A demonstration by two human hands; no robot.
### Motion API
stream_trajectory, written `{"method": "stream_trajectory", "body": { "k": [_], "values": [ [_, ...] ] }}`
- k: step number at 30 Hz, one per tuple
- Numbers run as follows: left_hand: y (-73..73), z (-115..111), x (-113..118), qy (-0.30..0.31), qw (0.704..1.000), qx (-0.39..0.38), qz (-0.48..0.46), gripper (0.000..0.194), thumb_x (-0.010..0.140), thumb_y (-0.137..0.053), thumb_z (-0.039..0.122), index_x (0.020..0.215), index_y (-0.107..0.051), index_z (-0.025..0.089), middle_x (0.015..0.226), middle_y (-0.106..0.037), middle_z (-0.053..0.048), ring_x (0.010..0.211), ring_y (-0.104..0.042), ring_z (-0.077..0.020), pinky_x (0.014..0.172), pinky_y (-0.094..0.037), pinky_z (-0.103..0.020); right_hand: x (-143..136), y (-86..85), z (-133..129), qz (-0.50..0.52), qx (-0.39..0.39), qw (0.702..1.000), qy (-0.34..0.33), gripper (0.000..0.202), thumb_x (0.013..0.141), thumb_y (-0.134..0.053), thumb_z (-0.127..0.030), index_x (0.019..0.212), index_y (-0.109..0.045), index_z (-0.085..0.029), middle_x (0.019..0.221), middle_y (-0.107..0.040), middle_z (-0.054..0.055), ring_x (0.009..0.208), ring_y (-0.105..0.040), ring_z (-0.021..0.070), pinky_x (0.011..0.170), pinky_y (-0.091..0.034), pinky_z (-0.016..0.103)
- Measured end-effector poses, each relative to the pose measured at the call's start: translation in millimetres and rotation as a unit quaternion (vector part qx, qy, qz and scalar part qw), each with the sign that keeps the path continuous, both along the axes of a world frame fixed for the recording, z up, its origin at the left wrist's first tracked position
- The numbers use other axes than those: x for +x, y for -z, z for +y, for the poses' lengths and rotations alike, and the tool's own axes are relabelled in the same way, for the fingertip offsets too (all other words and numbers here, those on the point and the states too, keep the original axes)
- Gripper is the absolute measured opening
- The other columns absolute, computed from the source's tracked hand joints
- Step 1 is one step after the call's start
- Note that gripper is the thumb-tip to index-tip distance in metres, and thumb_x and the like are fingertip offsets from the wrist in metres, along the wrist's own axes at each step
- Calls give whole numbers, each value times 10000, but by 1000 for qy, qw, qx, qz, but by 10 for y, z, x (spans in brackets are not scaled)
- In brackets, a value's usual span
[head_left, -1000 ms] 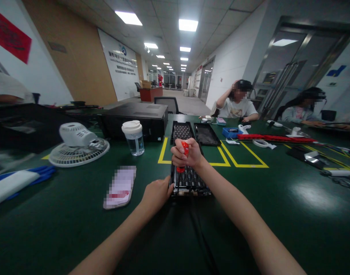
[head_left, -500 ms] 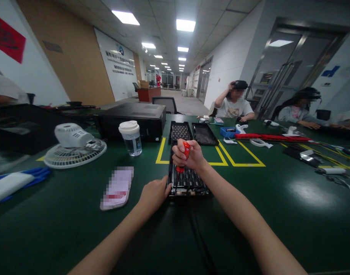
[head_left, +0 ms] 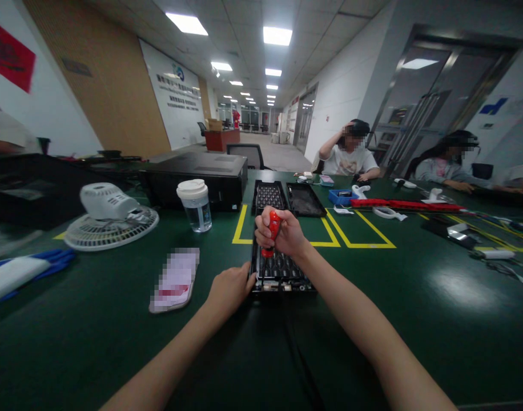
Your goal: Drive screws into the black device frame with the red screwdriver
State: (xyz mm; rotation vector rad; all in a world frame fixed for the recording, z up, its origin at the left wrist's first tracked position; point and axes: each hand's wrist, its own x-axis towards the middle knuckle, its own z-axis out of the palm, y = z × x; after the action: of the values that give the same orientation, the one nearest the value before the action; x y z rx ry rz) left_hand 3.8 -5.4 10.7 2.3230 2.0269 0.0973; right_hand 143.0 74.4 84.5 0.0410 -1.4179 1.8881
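My right hand [head_left: 286, 231] is closed around the red handle of a screwdriver [head_left: 270, 233]. The handle leans a little, and its dark shaft points down at the near left part of a black case [head_left: 282, 268]. Rows of dark rounded cells show inside this case, with small metal and pale parts along its near end. My left hand [head_left: 233, 285] grips the case's left edge, thumb toward the near corner; its other fingers are partly hidden. A black cable runs from the near end toward me. What the screwdriver tip touches is too small to tell.
Left of the case lie a phone [head_left: 176, 281], a lidded cup [head_left: 194, 205], a white fan [head_left: 111, 220] and blue gloves [head_left: 56, 264]. A black box [head_left: 193, 177] and a black tray [head_left: 305, 200] stand beyond. A blue bin [head_left: 342, 197] sits farther right; people sit across the table.
My right hand has shifted slightly, and the screwdriver handle now shows more of its length and stands more upright. My left hand stays at the case's edge.
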Motion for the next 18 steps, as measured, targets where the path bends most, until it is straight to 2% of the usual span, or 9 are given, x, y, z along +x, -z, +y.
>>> {"method": "stream_trajectory", "body": {
  "k": [5,18],
  "values": [
    [19,3,-8,-4,1000,6,3,384,880,-298,405,1157,-486,215,902,-673,-93,828,-640,-219,691,-468,-311,-8,2,-35,18,3,1000,2,220,826,-313,-312,733,-459,-176,584,-467,-20,417,-425,94,419,-358,218],
    [4,4,6,-11,1000,-6,0,394,880,-297,411,1164,-486,215,924,-667,-103,860,-634,-224,704,-469,-315,-31,-14,-103,-13,-9,993,117,222,843,-332,-351,773,-464,-188,595,-462,-38,428,-418,77,445,-354,206]
  ]
}}
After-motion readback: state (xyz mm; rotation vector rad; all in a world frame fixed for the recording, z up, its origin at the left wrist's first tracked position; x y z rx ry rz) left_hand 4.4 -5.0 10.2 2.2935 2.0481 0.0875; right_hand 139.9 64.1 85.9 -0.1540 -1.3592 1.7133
